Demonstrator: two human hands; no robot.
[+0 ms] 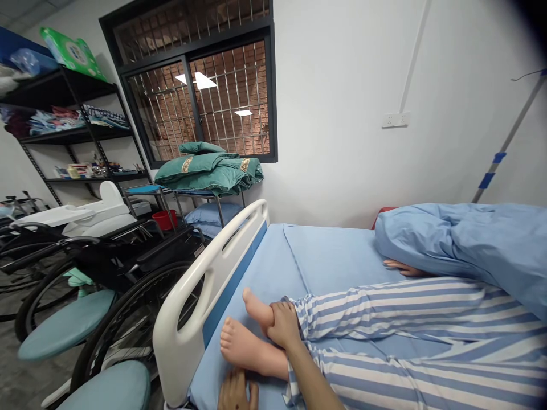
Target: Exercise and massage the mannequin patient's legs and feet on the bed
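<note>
On the bed lies what looks like a nursing manikin, its legs in blue-and-white striped trousers (384, 313) and its bare feet towards the footboard. My right hand (284, 323) is wrapped round the ankle of the far foot (256, 310), beside the trouser cuff. The near foot (245, 348) rests on the sheet with its toes pointing left. Below it, at the bottom edge, my left hand (236, 392) is palm down, with fingers stretched out and the thumb apart. Part of that hand is cut off by the frame. It holds nothing that I can see.
A white footboard (188, 296) closes the bed's left end. A blue quilt (461, 239) covers the upper body; a hand (405, 267) shows beneath it. Wheelchairs (149, 285), shelves (68, 136) and green folded bedding (213, 171) stand left. A drip pole (508, 142) rises at right.
</note>
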